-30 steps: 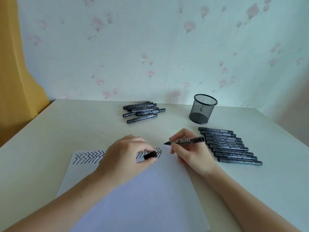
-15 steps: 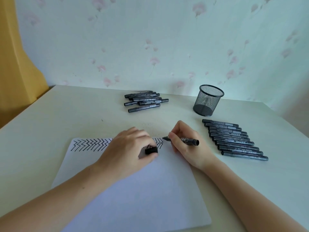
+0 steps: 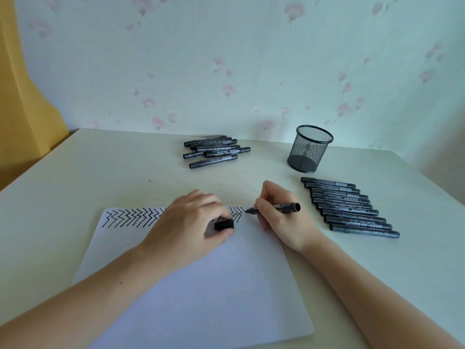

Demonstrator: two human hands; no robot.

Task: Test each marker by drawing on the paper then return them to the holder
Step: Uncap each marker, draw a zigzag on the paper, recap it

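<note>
My right hand [image 3: 281, 217] grips an uncapped marker [image 3: 274, 207], tip at the paper's [image 3: 201, 285] top edge beside a zigzag row. My left hand [image 3: 186, 230] pinches the cap [image 3: 224, 224] w/ thumb & fingers, resting on the sheet. Mesh holder [image 3: 310, 151] stands behind, betw. two marker groups.

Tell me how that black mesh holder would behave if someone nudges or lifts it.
The mesh holder is open wire mesh and looks empty, so it is probably light and would slide easily on the smooth table. It stands upright and taller than its base, so a push near the rim might tip it. On its side, it would likely roll.
</note>
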